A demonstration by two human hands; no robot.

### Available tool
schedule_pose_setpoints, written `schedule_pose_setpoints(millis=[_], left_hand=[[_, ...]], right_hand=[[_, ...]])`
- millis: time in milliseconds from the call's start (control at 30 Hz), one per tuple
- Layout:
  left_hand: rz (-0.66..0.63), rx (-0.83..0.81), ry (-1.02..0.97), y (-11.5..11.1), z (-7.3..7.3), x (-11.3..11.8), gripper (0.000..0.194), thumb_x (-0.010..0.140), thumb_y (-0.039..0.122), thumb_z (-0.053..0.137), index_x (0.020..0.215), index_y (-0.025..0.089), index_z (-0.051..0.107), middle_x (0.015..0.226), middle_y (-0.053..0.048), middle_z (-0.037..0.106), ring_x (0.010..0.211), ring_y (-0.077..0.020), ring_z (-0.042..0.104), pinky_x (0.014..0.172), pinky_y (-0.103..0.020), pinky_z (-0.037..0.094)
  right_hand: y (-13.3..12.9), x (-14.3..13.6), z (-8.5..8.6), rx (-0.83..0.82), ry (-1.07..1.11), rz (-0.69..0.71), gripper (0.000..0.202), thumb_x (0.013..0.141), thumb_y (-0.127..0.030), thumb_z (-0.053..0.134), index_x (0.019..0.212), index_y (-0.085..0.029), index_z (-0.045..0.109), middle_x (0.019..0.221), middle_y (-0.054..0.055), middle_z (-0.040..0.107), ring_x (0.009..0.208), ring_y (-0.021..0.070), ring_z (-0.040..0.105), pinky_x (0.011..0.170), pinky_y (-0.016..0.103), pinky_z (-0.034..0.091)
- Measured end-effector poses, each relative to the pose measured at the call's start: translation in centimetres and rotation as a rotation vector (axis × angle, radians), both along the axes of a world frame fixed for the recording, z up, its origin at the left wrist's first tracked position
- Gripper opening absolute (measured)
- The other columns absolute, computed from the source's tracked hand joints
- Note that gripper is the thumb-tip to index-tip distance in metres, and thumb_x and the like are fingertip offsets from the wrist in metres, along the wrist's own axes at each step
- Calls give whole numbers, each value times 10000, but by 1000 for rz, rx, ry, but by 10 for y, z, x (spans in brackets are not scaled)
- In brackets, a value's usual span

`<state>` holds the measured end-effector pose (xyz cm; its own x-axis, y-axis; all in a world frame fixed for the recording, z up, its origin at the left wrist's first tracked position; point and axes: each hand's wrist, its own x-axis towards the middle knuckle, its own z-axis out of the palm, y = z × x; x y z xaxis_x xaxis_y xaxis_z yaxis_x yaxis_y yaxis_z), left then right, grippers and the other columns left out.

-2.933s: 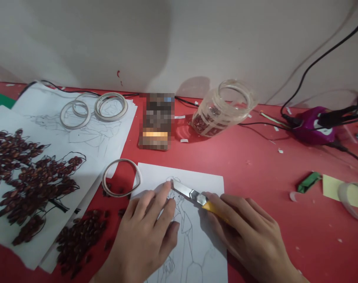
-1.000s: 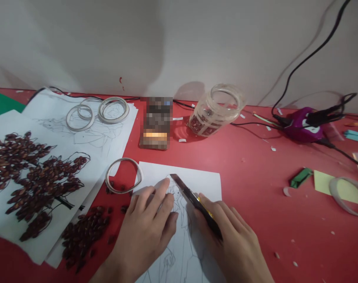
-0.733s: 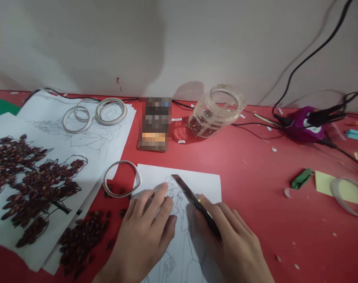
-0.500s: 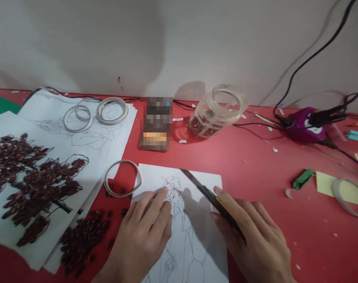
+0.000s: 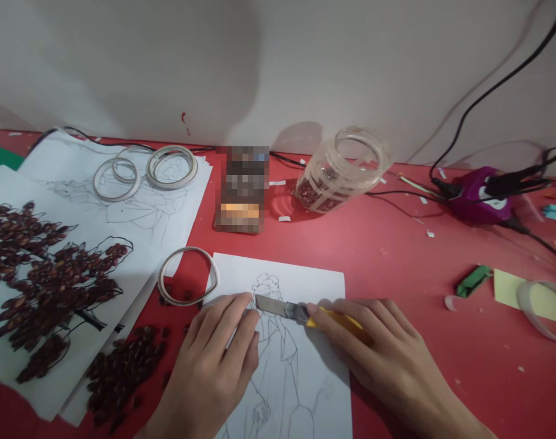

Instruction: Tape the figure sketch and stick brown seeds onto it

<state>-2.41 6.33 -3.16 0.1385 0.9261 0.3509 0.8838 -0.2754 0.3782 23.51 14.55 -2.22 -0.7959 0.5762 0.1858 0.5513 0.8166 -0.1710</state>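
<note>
A sheet with a pencil drawing of a robed figure (image 5: 282,366) lies on the red table in front of me. My left hand (image 5: 216,353) rests on the sheet's left side, its slightly bent fingers apart and their tips near the drawn head. In my right hand (image 5: 374,344) is a utility knife (image 5: 335,322) with a yellow handle. Its wide blade is out and lies low over the drawn face, pointing left toward my left fingertips. Whether the blade touches the paper I cannot tell.
Dark brown seeds (image 5: 127,372) lie in a heap at left, beside papers with a seed-covered tree picture (image 5: 72,280). Tape rolls (image 5: 172,167), a tape ring (image 5: 189,250), a glass jar (image 5: 337,177), a phone-like pixelated object (image 5: 241,189) and a purple power socket (image 5: 477,198) stand around.
My right hand has turned the knife from pointing up and away to lying nearly level across the drawn head. My left hand stays on the sheet, shifted slightly.
</note>
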Motion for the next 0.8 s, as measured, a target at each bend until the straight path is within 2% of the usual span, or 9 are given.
schedule_pose_setpoints(millis=[200, 400, 800], left_hand=[[-20, -31, -46, 1, 1, -1, 190, 941, 30, 557, 1098, 70, 656, 1225, -166, 666, 1109, -300, 619, 929, -459, 532], [-28, -35, -63, 3, 1, -1, 190, 942, 28, 551, 1099, 69, 649, 1251, -176, 650, 1157, -305, 605, 938, -468, 545], [-25, -47, -49, 2, 1, -3, 183, 959, 48, 546, 1104, 85, 652, 1264, -164, 658, 1167, -303, 613, 950, -471, 564]], right_hand=[[-4, -2, -3, 1, -34, -40, 454, 1009, -123, 485, 1442, -239, 556, 1059, 95, 681, 919, 239, 589, 793, 378, 472], [-6, -4, -6, 27, -40, -91, 483, 1003, -97, 468, 1458, -241, 540, 1073, 105, 674, 944, 249, 587, 760, 369, 476], [-5, -7, -2, 23, -31, -95, 447, 1000, -85, 478, 1413, -221, 582, 1071, 108, 678, 950, 246, 607, 760, 364, 454]])
